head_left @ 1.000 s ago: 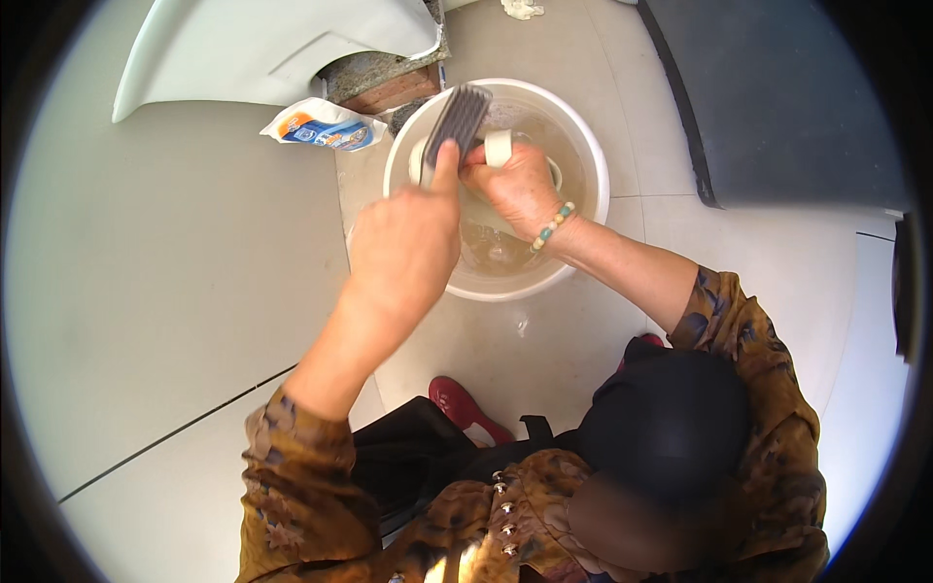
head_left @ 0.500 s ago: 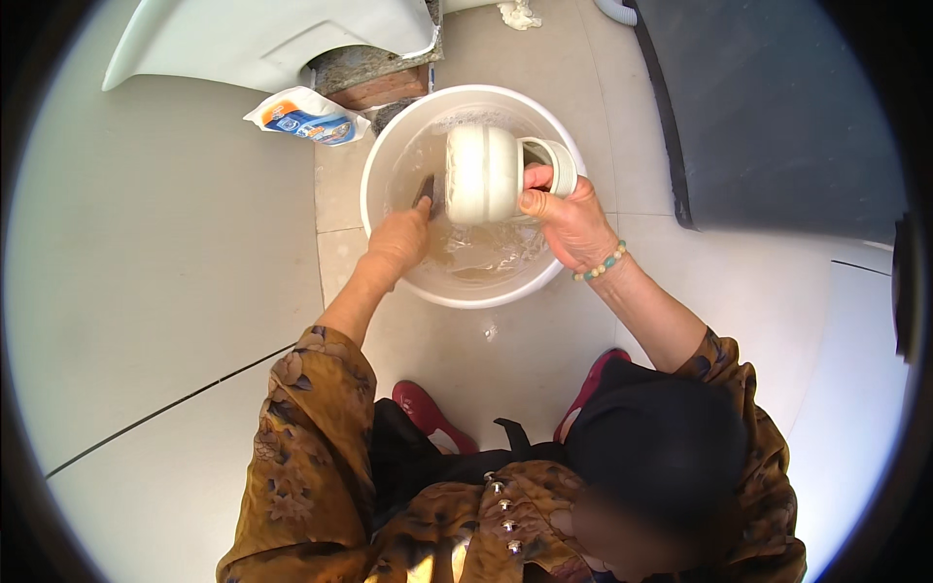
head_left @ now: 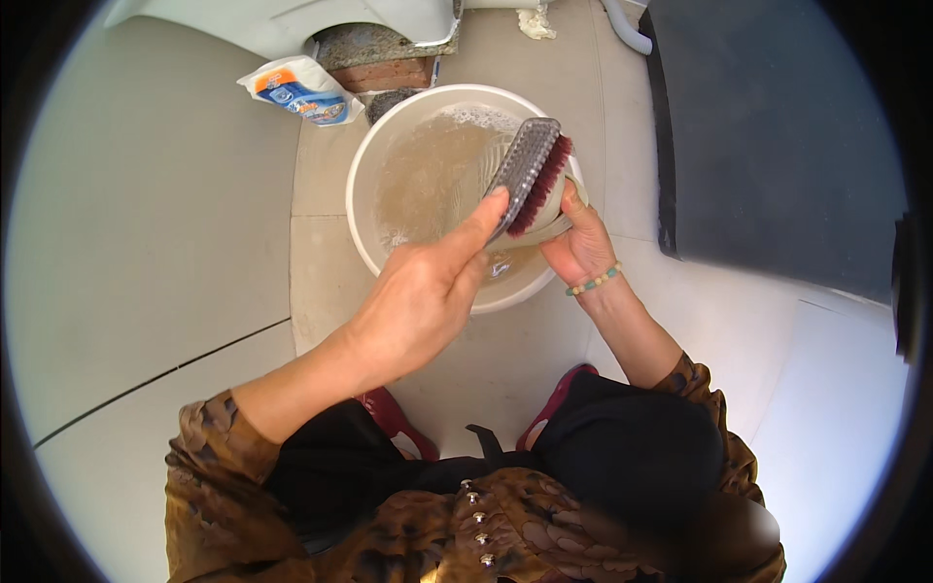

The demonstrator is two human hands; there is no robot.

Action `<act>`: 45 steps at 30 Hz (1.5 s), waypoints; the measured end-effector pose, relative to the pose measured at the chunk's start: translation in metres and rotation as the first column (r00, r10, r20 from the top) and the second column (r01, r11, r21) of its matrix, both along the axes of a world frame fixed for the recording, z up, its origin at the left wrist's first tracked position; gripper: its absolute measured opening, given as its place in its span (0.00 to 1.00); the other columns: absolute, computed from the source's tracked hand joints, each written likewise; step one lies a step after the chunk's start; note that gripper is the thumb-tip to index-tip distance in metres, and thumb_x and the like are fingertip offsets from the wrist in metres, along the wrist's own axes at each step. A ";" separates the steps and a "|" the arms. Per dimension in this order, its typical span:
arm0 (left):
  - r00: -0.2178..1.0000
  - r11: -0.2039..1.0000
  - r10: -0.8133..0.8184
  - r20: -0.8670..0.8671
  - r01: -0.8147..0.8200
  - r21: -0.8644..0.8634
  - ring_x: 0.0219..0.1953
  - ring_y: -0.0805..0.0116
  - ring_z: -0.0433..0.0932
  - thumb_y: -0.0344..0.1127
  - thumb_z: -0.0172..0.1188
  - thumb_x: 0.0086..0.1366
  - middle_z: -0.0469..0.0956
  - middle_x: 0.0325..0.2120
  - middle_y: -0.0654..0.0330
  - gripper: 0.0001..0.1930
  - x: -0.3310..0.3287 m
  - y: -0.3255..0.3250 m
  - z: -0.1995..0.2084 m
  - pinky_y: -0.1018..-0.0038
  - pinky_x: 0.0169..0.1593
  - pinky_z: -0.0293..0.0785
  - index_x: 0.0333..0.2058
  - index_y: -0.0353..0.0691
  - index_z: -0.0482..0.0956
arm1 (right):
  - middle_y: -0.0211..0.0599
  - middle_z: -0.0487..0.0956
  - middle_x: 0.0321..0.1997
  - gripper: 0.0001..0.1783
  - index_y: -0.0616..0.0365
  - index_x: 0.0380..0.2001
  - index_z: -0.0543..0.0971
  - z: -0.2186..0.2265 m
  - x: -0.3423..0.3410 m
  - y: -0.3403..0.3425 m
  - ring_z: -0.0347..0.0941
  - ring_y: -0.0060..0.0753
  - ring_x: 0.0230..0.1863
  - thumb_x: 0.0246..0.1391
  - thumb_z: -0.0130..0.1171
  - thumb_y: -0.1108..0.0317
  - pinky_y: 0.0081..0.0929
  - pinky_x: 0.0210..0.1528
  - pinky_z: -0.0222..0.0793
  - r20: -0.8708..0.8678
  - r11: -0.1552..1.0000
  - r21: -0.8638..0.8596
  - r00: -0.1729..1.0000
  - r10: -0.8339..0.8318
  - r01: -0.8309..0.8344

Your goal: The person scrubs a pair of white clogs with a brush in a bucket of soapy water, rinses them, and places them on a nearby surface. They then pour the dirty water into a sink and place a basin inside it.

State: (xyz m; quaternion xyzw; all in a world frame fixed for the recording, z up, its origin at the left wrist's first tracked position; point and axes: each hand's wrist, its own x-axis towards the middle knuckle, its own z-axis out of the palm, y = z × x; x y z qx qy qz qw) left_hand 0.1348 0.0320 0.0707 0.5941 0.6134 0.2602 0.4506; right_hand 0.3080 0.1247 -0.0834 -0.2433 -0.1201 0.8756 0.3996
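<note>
Scrubbing brush [head_left: 526, 167], upper centre of frame: we logged it clasped in the left hand [head_left: 428, 291], long axis slanting up-right from there, bristles [head_left: 542, 188] toward the right hand [head_left: 581, 248], which clutched a pale vessel [head_left: 553, 210].

Pale tiled floor [head_left: 505, 398] spreads out below you, a dark joint [head_left: 178, 368] slashing across at lower left; up ahead to your left, a white moulded fixture [head_left: 243, 24] juts out by a speckled slab [head_left: 384, 45] on reddish brick [head_left: 384, 75]; a big dark panel [head_left: 777, 136] looms on your right, a pale hose [head_left: 627, 29] curving beside it; bright light washes your lower right.
</note>
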 end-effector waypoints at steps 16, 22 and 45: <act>0.945 0.900 0.191 -0.267 -0.277 -0.337 0.12 0.68 0.65 0.34 0.38 0.65 0.69 0.16 0.58 0.24 -0.036 -0.011 -0.134 0.72 0.18 0.66 0.61 0.42 0.60 | 0.31 0.74 0.53 0.20 0.49 0.41 0.78 -0.016 0.010 -0.001 0.64 0.38 0.57 0.41 0.68 0.61 0.44 0.65 0.54 -0.099 0.992 -0.123 0.995 -0.007 -0.005; 0.960 0.695 0.220 -0.173 -0.279 -0.663 0.10 0.69 0.64 0.28 0.36 0.62 0.67 0.13 0.57 0.21 -0.045 0.014 -0.140 0.69 0.11 0.60 0.52 0.40 0.68 | 0.33 0.73 0.54 0.24 0.53 0.45 0.76 -0.021 0.012 -0.002 0.65 0.39 0.58 0.42 0.67 0.60 0.44 0.65 0.53 -0.099 0.998 -0.057 0.995 0.028 -0.033; 0.428 0.889 -0.430 -0.795 0.353 -0.291 0.33 0.56 0.78 0.31 0.51 0.57 0.75 0.31 0.52 0.17 -0.086 -0.037 -0.188 0.65 0.36 0.74 0.46 0.41 0.75 | 0.37 0.65 0.62 0.31 0.53 0.57 0.67 -0.014 0.042 0.024 0.56 0.42 0.64 0.55 0.48 0.47 0.46 0.66 0.47 -0.455 0.996 -0.073 0.887 -0.075 0.047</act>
